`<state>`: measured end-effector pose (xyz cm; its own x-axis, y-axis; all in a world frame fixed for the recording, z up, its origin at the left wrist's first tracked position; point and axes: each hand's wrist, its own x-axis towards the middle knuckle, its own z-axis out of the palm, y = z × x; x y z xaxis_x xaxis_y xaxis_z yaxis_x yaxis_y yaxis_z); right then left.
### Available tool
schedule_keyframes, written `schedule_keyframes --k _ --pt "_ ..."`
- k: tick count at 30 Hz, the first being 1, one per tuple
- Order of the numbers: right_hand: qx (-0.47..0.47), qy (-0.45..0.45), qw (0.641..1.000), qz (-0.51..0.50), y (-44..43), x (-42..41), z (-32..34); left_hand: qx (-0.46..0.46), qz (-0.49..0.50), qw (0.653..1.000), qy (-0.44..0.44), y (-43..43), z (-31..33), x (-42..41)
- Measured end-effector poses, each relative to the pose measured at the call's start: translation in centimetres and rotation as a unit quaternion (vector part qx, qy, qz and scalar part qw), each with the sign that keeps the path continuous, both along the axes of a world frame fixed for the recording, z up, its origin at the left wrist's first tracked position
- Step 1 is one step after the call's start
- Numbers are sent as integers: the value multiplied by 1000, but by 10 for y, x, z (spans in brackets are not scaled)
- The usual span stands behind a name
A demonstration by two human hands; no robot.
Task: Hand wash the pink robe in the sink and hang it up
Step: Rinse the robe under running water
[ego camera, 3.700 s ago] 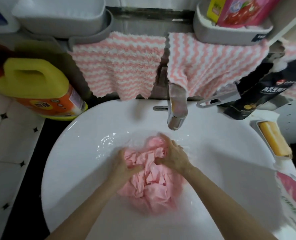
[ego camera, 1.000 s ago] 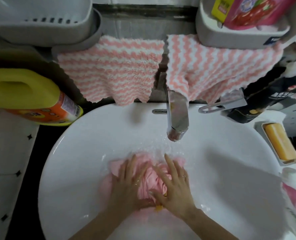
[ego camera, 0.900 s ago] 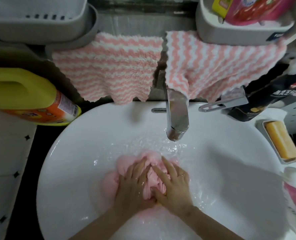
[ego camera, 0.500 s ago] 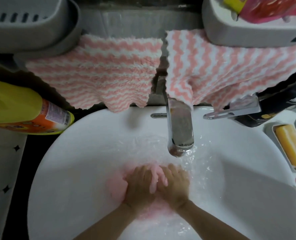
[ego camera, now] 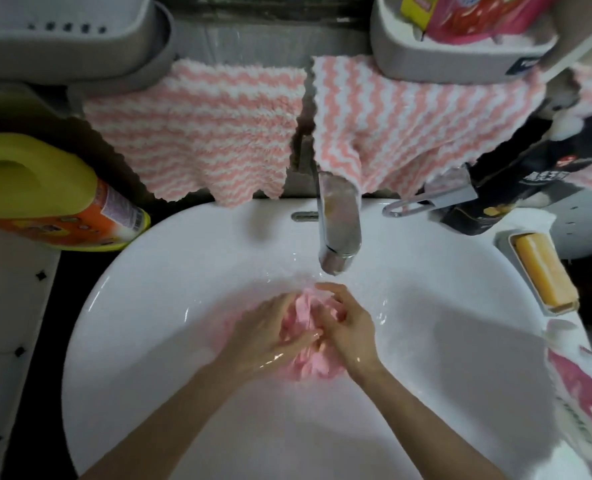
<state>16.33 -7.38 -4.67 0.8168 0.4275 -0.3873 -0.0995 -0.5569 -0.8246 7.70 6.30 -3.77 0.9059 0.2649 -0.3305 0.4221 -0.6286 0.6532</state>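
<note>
Robe [ego camera: 308, 367]: wet, bunched into a wad at the centre of the sink [ego camera: 460, 393], lying in shallow water just toward 6 o'clock from the tap [ego camera: 339, 223].

Left hand [ego camera: 270, 330]: on the wad's 9 o'clock side, fingers curved over the cloth and gripping it.

Right hand [ego camera: 348, 327]: on the 3 o'clock side, thumb and curled fingers pinching folds, index finger lifted. The two hands touch over the wad.

Tap: at the rim's 12 o'clock.

Jug [ego camera: 45, 192]: outside the rim at 10 o'clock.

Soap [ego camera: 544, 275]: in its dish at 2 o'clock.

Towels [ego camera: 197, 133]: two striped ones hang beyond 12 o'clock.
</note>
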Motion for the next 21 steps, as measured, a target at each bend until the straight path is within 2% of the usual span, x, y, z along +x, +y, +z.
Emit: schedule_keyframes --k 2,3,5,6,7,9,11,15,21 --pt "40 6 999 22 -15 -8 18 -36 78 996 -34 1 19 -16" --pt "24 -26 999 28 -20 -15 22 -7 110 993 -49 1 21 -23" --pt "-52 -166 983 61 -27 -28 19 148 87 984 -55 -2 15 -34" --pt "-90 -226 965 93 -30 -34 12 202 54 978 -28 -5 9 -38" --pt "-113 -247 954 125 -31 -39 6 226 29 974 9 -9 1 -43" --pt "-137 -229 947 179 -32 -48 -9 229 8 972 49 -19 -17 -54" --pt "-153 -226 934 231 -34 -55 -24 214 10 975 54 -29 -32 -61" --pt "-206 -251 902 284 -29 -53 -38 209 8 978 -1 -40 -49 -57" --pt "-228 -226 913 249 -9 -38 -47 237 46 968 -65 -41 -77 -38"
